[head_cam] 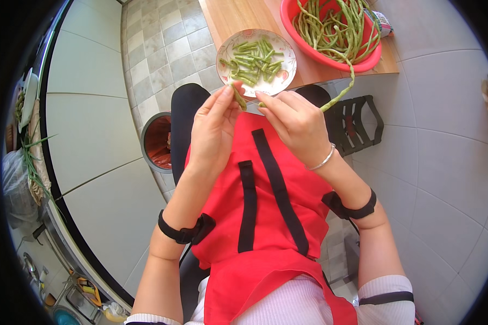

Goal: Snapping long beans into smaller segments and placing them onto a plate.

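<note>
Between the thumb and fingers of my left hand (215, 124) is a short piece of long green bean (239, 98). Close to it, my right hand (299, 122) pinches the end of a long bean (341, 94). That bean passes through the hand, comes out on its right and reaches up to the rim of a red plastic basin (368, 65). More whole long beans (333, 32) lie tangled in the basin. Just beyond my fingers, a patterned white plate (282, 83) holds several short bean pieces (254, 59).
Basin and plate stand on a wooden table (236, 16). A bin with a red liner (156, 142) is on the tiled floor by my left leg. At right, a dark slatted stool (360, 124) stands near the tiled wall (443, 101). White cabinets (89, 122) line the left.
</note>
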Demonstrator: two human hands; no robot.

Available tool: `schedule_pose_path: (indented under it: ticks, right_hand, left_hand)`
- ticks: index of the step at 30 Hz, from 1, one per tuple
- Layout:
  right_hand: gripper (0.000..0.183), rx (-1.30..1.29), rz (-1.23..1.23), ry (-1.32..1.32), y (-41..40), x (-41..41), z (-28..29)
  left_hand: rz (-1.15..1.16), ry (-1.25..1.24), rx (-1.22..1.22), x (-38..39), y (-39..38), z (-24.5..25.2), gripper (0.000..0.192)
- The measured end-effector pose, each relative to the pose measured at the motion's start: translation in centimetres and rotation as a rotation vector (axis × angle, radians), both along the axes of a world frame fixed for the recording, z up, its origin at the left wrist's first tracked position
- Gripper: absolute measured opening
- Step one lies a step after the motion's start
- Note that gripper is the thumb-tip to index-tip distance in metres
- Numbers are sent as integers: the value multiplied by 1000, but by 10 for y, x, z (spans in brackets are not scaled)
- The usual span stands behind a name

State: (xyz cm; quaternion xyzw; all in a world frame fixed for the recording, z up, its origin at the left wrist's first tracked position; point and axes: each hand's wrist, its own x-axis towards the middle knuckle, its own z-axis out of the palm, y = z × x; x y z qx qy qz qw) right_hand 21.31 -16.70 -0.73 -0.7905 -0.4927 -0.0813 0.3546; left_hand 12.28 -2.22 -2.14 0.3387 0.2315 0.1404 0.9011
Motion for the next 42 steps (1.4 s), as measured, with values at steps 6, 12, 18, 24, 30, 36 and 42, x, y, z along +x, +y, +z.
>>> schedule_pose_path:
  ticks: [6, 12, 18, 24, 30, 36, 42]
  right_hand:
    - [26, -2, 0, 50, -11, 3, 0]
    - [20, -19, -33, 73, -16, 8, 0]
    - [25, 22, -109, 116, -17, 5, -5]
    - [34, -18, -73, 108, -17, -4, -11]
    - [34, -44, -19, 105, -13, -1, 2]
    - [19, 79, -73, 266, -18, -2, 1]
    - [17, 248, -129, 364, -11, -9, 3]
  left_hand:
    - [82, 60, 6, 23, 20, -19, 31]
    - [70, 187, 391, 60, 34, -44, 33]
    - [-240, 124, 809, 35, 10, -29, 22]
    - [-277, 68, 892, 9, -11, -10, 17]
    - [-330, 112, 1009, 8, 3, 4, 10]
    - [-325, 136, 1090, 8, -1, 20, 10]
    - [-388, 102, 371, 9, -7, 16, 17]
